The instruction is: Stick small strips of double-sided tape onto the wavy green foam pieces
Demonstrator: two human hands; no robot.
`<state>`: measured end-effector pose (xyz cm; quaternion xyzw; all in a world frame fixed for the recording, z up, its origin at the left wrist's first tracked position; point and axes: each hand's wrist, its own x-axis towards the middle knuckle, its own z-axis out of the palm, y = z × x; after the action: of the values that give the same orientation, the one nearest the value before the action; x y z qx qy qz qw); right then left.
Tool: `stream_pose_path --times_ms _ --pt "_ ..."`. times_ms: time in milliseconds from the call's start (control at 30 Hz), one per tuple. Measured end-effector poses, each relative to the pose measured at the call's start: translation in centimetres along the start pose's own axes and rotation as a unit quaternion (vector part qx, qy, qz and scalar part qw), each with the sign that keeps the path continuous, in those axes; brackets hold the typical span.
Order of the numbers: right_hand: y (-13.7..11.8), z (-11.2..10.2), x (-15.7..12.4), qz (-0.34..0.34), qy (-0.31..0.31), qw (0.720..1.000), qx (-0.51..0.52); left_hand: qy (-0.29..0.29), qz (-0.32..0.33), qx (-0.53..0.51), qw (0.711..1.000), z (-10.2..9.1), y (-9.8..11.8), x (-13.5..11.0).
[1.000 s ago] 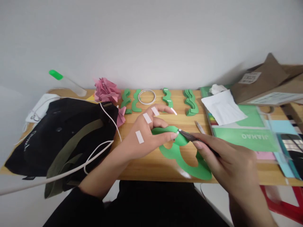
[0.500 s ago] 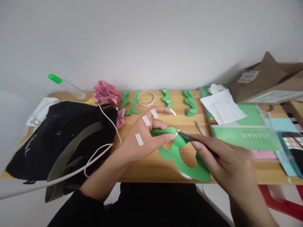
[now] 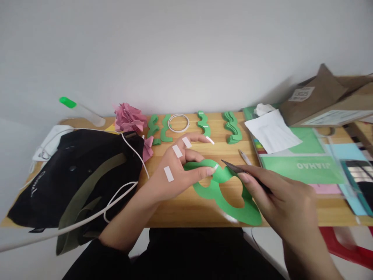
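My left hand (image 3: 177, 171) pinches a wavy-edged green paper cutout (image 3: 224, 204) between thumb and bent fingers, with the index finger stretched out above it. Small white tape strips (image 3: 168, 174) stick to the back of this hand, and another is at the index fingertip. A short white piece (image 3: 216, 167) lies on the green paper beside my left thumb. Dark pointed tweezers (image 3: 233, 167) are gripped in my right hand (image 3: 285, 202). Their tip is just right of that white piece, apart from it. The cutout's lower right part passes close to my right fingers.
Behind my hands lie a tape roll (image 3: 178, 123), green paper pieces (image 3: 232, 127) and a pen (image 3: 245, 157). Left are a black bag (image 3: 96, 182), a white cable (image 3: 84, 222) and pink paper flowers (image 3: 129, 118). A green folder (image 3: 297, 169) and cardboard box (image 3: 326, 97) stand right.
The tweezers' tip has come away from the white piece at my left thumb, leaving it on the green paper. The left hand keeps its hold, and the view has shifted slightly.
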<state>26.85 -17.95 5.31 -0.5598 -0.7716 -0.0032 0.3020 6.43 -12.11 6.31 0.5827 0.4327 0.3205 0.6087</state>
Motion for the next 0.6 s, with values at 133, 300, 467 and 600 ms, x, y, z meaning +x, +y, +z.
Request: stream_pose_path --times_ms 133,300,467,600 --pt "0.5 0.0 -0.4 -0.01 0.01 0.999 -0.032 -0.004 -0.007 -0.004 1.0 0.1 0.0 0.2" --pt "0.8 0.0 -0.7 -0.017 0.008 0.998 -0.06 0.009 -0.022 0.035 0.999 0.0 -0.2 0.4" --pt "3.7 1.1 -1.0 0.047 0.013 0.991 -0.128 0.017 -0.019 0.069 0.997 -0.5 -2.1 0.7" --pt "9.8 2.5 -1.0 0.148 -0.014 0.966 -0.21 0.028 -0.046 0.088 0.995 -0.9 -3.4 1.0"
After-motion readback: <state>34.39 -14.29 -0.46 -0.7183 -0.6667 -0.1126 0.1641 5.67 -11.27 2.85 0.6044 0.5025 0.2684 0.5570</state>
